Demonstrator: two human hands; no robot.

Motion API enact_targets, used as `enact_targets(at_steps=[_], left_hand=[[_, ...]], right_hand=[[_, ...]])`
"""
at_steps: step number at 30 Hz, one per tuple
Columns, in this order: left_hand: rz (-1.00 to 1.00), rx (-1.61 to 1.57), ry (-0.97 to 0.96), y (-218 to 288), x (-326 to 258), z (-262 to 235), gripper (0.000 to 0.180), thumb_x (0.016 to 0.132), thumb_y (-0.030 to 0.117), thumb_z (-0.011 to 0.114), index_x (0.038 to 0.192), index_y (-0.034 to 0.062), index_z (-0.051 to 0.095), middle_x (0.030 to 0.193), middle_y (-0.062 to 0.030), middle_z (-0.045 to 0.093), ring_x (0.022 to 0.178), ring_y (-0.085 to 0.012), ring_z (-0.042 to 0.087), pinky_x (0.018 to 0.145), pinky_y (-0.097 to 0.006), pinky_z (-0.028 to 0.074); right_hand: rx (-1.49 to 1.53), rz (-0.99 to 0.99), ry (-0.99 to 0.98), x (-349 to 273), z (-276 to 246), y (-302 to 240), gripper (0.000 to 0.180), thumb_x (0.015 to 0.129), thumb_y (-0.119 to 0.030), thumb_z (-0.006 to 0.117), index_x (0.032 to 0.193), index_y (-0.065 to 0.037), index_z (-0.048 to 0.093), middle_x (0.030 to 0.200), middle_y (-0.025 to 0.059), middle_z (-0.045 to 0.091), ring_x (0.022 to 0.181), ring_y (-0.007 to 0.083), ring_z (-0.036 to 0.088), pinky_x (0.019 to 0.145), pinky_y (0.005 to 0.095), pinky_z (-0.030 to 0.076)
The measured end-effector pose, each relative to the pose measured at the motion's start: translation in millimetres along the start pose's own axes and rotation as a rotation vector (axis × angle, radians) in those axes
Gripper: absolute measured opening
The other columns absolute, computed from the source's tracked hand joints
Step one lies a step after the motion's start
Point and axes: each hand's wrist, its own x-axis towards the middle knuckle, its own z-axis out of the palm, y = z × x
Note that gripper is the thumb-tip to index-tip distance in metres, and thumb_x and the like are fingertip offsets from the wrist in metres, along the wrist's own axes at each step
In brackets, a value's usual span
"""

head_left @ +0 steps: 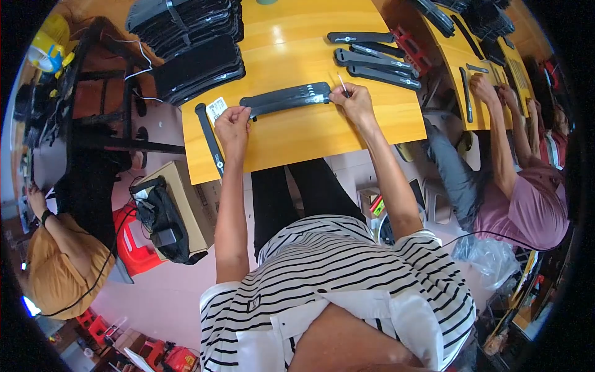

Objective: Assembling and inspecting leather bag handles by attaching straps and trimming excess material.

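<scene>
A flat black strip-shaped part (285, 102) with rounded ends lies crosswise on the yellow table before me. My left hand (233, 131) is closed, thumb and fingertips pinching at its left end. At the right end, my right hand (354, 104) touches the strip with closed fingers and holds a thin, light-tipped stick-like tool (341, 82); its exact kind is too small to tell. Small pale marks show near the strip's right end. A white printed label sheet (216, 108) lies just beyond my left hand. Beside it, a narrow black strip (209, 137) lies near the table's left edge.
Tall stacks of black parts (198, 65) stand at the back left of the table (291, 142). Several black strips (377, 61) lie at the right, beside a red rack (411, 49). Co-workers sit at both sides. A cardboard box (192, 198) stands on the floor at left.
</scene>
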Motion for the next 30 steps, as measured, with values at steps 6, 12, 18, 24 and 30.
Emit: enact_targets(at_steps=[6, 12, 18, 24, 30], left_hand=[[0.012, 0.128, 0.009, 3, -1, 2, 0.014, 0.079, 0.011, 0.064, 0.084, -0.0009, 0.060, 0.063, -0.0002, 0.054, 0.047, -0.0054, 0.046, 0.041, -0.019, 0.035], [0.000, 0.133, 0.036, 5, -1, 2, 0.015, 0.079, 0.011, 0.065, 0.085, -0.0010, 0.060, 0.063, 0.0003, 0.054, 0.046, -0.0055, 0.046, 0.041, -0.018, 0.036], [0.015, 0.174, 0.046, 1, 2, 2, 0.015, 0.078, 0.012, 0.066, 0.082, -0.0017, 0.062, 0.062, -0.0016, 0.056, 0.045, -0.0061, 0.048, 0.040, -0.019, 0.036], [-0.005, 0.179, 0.076, 9, -4, 6, 0.014, 0.077, 0.011, 0.066, 0.081, -0.0009, 0.062, 0.060, -0.0020, 0.056, 0.045, -0.0064, 0.048, 0.040, -0.019, 0.036], [-0.016, 0.162, 0.068, 6, -2, 3, 0.011, 0.079, 0.010, 0.064, 0.082, -0.0001, 0.061, 0.062, 0.0002, 0.054, 0.046, -0.0059, 0.046, 0.040, -0.019, 0.035]], right_hand=[[-0.112, -0.028, 0.039, -2, 3, -1, 0.012, 0.069, -0.010, 0.070, 0.074, -0.001, 0.064, 0.057, 0.0032, 0.057, 0.052, 0.0095, 0.051, 0.051, 0.0250, 0.041], [-0.089, -0.055, 0.064, 2, 7, 1, 0.012, 0.067, -0.010, 0.071, 0.073, -0.001, 0.065, 0.060, 0.0034, 0.059, 0.054, 0.0102, 0.054, 0.053, 0.0244, 0.043], [-0.095, -0.026, 0.078, 4, 6, 3, 0.012, 0.066, -0.009, 0.071, 0.072, -0.001, 0.065, 0.060, 0.0036, 0.060, 0.055, 0.0101, 0.054, 0.053, 0.0243, 0.044], [-0.102, -0.015, 0.086, 5, 7, 4, 0.011, 0.066, -0.009, 0.071, 0.071, -0.001, 0.065, 0.060, 0.0037, 0.060, 0.054, 0.0102, 0.054, 0.053, 0.0243, 0.044], [-0.089, -0.012, 0.087, 3, 10, -1, 0.011, 0.066, -0.008, 0.071, 0.071, -0.001, 0.065, 0.061, 0.0045, 0.061, 0.056, 0.0106, 0.055, 0.054, 0.0246, 0.044]])
